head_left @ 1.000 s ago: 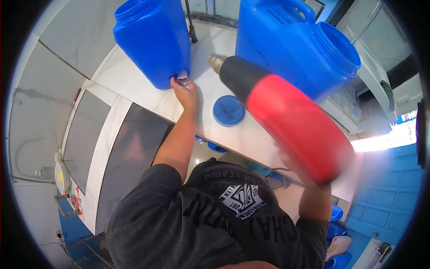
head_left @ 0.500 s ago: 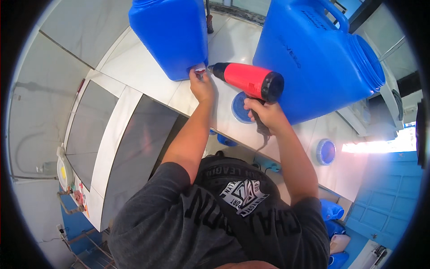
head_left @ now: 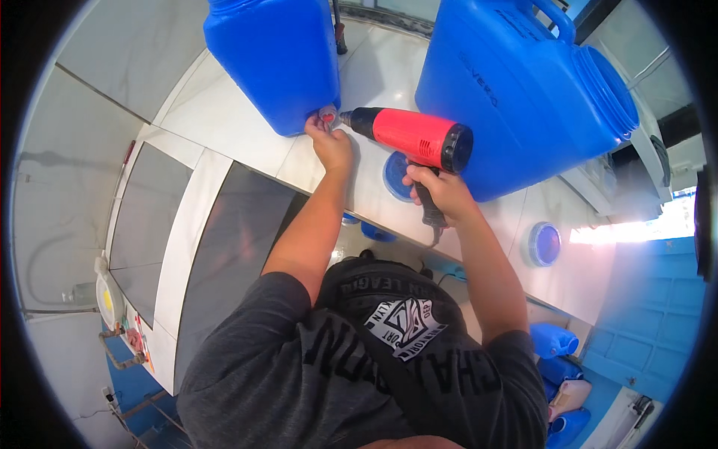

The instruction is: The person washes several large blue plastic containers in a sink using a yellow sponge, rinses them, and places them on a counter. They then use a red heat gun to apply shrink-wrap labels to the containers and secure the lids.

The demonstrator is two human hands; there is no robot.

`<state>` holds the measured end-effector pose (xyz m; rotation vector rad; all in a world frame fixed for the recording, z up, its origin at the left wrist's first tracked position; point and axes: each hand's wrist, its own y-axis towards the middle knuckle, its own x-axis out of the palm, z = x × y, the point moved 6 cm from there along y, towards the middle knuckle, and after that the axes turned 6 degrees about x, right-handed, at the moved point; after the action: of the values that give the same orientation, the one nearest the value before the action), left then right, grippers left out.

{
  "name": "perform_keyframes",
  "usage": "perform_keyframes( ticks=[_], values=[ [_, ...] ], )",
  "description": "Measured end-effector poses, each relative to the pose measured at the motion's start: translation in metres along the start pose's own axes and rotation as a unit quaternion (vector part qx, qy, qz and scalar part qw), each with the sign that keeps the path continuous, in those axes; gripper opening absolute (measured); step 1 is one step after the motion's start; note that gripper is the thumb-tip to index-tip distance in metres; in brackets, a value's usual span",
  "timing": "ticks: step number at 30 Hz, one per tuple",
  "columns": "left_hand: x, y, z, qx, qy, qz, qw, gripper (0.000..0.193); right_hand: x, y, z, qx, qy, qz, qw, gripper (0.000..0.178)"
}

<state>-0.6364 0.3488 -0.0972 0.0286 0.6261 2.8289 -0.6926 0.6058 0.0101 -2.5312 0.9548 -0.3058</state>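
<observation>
My right hand (head_left: 443, 193) grips the black handle of a red and black heat gun (head_left: 407, 136). Its nozzle points left, close to my left hand (head_left: 331, 148). With bent fingers, the left hand pinches a small whitish piece with a red middle (head_left: 327, 117) at the lower corner of a blue plastic jug (head_left: 273, 63). Fingers partly cover that piece, so I cannot tell its exact kind. On the right a larger blue jug (head_left: 486, 112) lies tilted, its wide round mouth facing right. Below the heat gun, a round blue lid (head_left: 395, 178) rests on the white tiled counter (head_left: 299, 163).
Another round lid (head_left: 544, 244), blue-purple inside, sits on the counter's right part. A dark-handled tool (head_left: 340, 37) lies behind the left jug. Several blue containers (head_left: 555, 340) stand low at the right. Dark panels (head_left: 232, 247) are set into the counter front at left.
The view has shifted slightly, carrying most things a little left. The left fingers have turned a bit, and more red shows on the small piece. The heat gun stays aimed at it.
</observation>
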Motion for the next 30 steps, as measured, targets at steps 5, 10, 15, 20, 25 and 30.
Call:
perform_keyframes(
  ticks=[5, 10, 15, 20, 25, 30],
  values=[
    [0.001, -0.003, -0.008, -0.03, -0.037, -0.04, 0.998, 0.045, -0.004, -0.003, 0.011, 0.038, 0.015, 0.01, 0.999, 0.036],
    [-0.006, 0.002, -0.02, -0.002, -0.043, -0.007, 0.999, 0.042, 0.006, 0.001, 0.01, 0.017, 0.019, -0.02, 0.999, 0.035],
    [0.004, 0.007, -0.031, -0.218, -0.266, 0.05, 0.938, 0.041, 0.012, 0.012, -0.004, 0.022, 0.032, -0.005, 0.999, 0.035],
    [0.009, 0.008, -0.06, -0.364, -0.499, 0.035, 0.786, 0.01, -0.014, -0.018, -0.004, -0.059, 0.02, -0.038, 0.997, 0.027],
    [0.014, -0.004, -0.052, -0.512, -0.369, -0.016, 0.776, 0.046, -0.092, -0.135, 0.008, -0.148, 0.085, -0.097, 0.981, 0.037],
    [0.042, -0.01, -0.004, -0.576, -0.382, -0.108, 0.714, 0.045, -0.216, -0.279, -0.001, -0.322, 0.094, -0.006, 0.942, 0.067]
  ],
)
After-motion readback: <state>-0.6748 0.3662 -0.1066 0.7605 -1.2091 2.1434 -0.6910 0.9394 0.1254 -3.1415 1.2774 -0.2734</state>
